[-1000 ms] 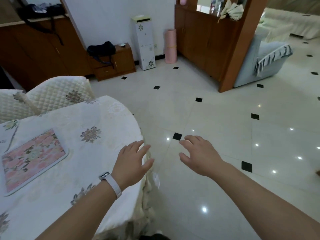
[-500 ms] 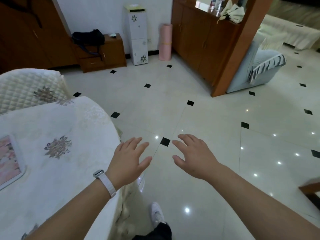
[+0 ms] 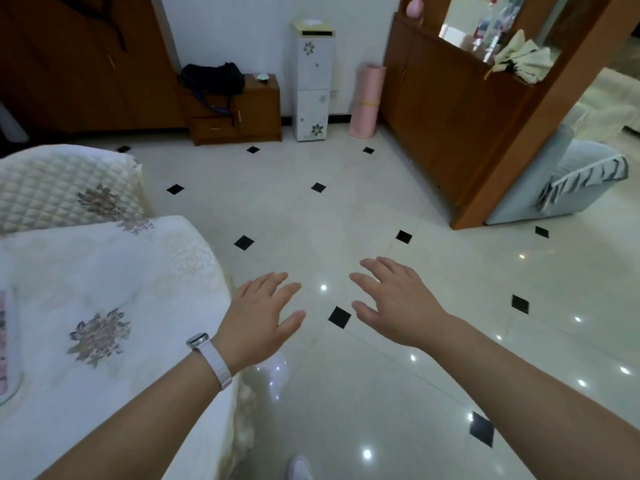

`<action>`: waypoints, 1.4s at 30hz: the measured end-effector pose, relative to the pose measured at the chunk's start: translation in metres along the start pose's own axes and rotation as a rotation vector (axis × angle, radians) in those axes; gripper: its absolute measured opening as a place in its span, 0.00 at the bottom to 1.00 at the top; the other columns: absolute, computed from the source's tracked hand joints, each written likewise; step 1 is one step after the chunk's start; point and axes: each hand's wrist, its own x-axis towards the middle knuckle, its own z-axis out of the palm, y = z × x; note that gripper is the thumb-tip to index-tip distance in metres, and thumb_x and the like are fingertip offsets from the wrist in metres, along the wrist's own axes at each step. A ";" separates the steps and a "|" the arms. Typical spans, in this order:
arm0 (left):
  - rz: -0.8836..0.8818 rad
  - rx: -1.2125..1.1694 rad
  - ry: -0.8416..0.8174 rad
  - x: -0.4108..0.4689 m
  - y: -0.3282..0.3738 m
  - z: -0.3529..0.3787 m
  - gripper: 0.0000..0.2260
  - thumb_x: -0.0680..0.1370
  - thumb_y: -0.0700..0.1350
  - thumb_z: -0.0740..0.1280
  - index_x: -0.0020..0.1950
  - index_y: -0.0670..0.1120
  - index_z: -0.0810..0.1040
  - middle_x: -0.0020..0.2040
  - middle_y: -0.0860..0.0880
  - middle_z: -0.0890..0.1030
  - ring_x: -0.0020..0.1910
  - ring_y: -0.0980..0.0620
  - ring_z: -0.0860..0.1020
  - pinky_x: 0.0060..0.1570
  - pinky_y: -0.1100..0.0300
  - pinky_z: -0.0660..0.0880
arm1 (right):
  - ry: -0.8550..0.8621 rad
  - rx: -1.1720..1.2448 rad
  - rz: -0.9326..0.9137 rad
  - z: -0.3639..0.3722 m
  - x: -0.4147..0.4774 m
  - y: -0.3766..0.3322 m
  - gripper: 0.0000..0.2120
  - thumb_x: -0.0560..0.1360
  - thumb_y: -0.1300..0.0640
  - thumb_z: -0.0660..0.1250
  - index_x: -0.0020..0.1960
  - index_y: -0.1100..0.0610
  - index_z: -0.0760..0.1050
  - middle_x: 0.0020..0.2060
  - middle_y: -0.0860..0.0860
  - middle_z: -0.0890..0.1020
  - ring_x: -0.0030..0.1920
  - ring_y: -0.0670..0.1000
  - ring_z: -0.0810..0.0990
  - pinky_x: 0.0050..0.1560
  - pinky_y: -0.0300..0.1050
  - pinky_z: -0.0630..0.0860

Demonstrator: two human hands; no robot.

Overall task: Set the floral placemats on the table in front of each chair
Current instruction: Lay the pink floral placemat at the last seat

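Observation:
A pink floral placemat [image 3: 5, 344] lies on the white-clothed table [image 3: 104, 278], only its right edge showing at the far left of the view. A chair with a quilted cream cover [image 3: 59, 188] stands behind the table. My left hand [image 3: 261, 320], with a white watch on its wrist, hovers palm down just past the table's right edge, fingers spread and holding nothing. My right hand [image 3: 394, 303] floats over the tiled floor beside it, also spread and holding nothing.
The glossy white tiled floor [image 3: 346, 209] with black diamonds stretches ahead. A low wooden cabinet with a black bag [image 3: 235, 109], a white floral unit [image 3: 311, 81] and a rolled pink mat [image 3: 367, 100] line the far wall. A wooden divider [image 3: 467, 116] and grey sofa [image 3: 571, 181] stand right.
The view has swung right and away from the table, so the placemat has slid almost out of sight at the left. Both hands stay spread and now hover over the floor.

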 end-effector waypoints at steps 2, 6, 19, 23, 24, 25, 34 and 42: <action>-0.059 0.010 0.015 0.007 -0.011 -0.004 0.24 0.78 0.61 0.55 0.73 0.54 0.67 0.75 0.50 0.66 0.74 0.49 0.61 0.72 0.50 0.56 | 0.007 0.004 -0.052 -0.001 0.026 0.005 0.25 0.79 0.41 0.58 0.74 0.48 0.67 0.76 0.50 0.66 0.76 0.55 0.59 0.74 0.53 0.57; -0.203 0.022 0.035 0.017 -0.033 -0.009 0.24 0.79 0.61 0.57 0.73 0.55 0.67 0.75 0.51 0.66 0.74 0.50 0.61 0.72 0.50 0.56 | -0.010 0.042 -0.164 0.007 0.081 0.006 0.25 0.79 0.42 0.58 0.74 0.49 0.67 0.75 0.51 0.66 0.76 0.56 0.60 0.73 0.53 0.57; -0.813 0.053 0.165 0.074 -0.063 -0.013 0.24 0.78 0.62 0.59 0.72 0.55 0.68 0.74 0.51 0.68 0.73 0.48 0.65 0.71 0.49 0.61 | -0.080 0.123 -0.606 0.032 0.287 0.046 0.24 0.79 0.42 0.59 0.73 0.49 0.68 0.75 0.51 0.67 0.76 0.55 0.61 0.73 0.52 0.57; -0.950 0.062 0.167 0.071 -0.055 -0.014 0.26 0.78 0.64 0.57 0.73 0.56 0.66 0.76 0.51 0.66 0.73 0.48 0.63 0.71 0.47 0.60 | -0.120 0.155 -0.792 0.028 0.328 0.028 0.25 0.79 0.42 0.58 0.74 0.48 0.66 0.76 0.49 0.64 0.76 0.53 0.57 0.73 0.49 0.54; -0.989 0.062 0.177 0.065 -0.054 -0.016 0.26 0.78 0.64 0.57 0.73 0.56 0.66 0.76 0.51 0.65 0.74 0.48 0.63 0.71 0.46 0.60 | -0.119 0.166 -0.846 0.026 0.334 0.017 0.25 0.79 0.42 0.59 0.73 0.49 0.67 0.75 0.49 0.65 0.75 0.53 0.58 0.72 0.50 0.55; -1.034 0.063 0.193 0.056 -0.053 -0.018 0.26 0.77 0.64 0.57 0.73 0.56 0.66 0.76 0.51 0.65 0.74 0.47 0.63 0.71 0.45 0.61 | -0.124 0.181 -0.893 0.024 0.338 0.004 0.24 0.79 0.42 0.59 0.73 0.49 0.68 0.75 0.50 0.66 0.75 0.53 0.59 0.72 0.50 0.56; -1.387 0.034 0.358 -0.019 -0.062 -0.019 0.26 0.77 0.64 0.58 0.73 0.54 0.68 0.74 0.49 0.69 0.72 0.47 0.65 0.68 0.47 0.65 | -0.216 0.192 -1.226 0.029 0.359 -0.117 0.26 0.79 0.41 0.57 0.74 0.49 0.66 0.75 0.51 0.66 0.75 0.53 0.60 0.71 0.52 0.60; -1.522 -0.158 0.471 -0.059 -0.141 0.015 0.25 0.78 0.62 0.61 0.72 0.55 0.68 0.73 0.52 0.68 0.71 0.48 0.66 0.68 0.49 0.64 | -0.291 0.072 -1.241 0.050 0.396 -0.202 0.25 0.79 0.41 0.58 0.74 0.48 0.65 0.75 0.49 0.66 0.74 0.53 0.62 0.71 0.51 0.61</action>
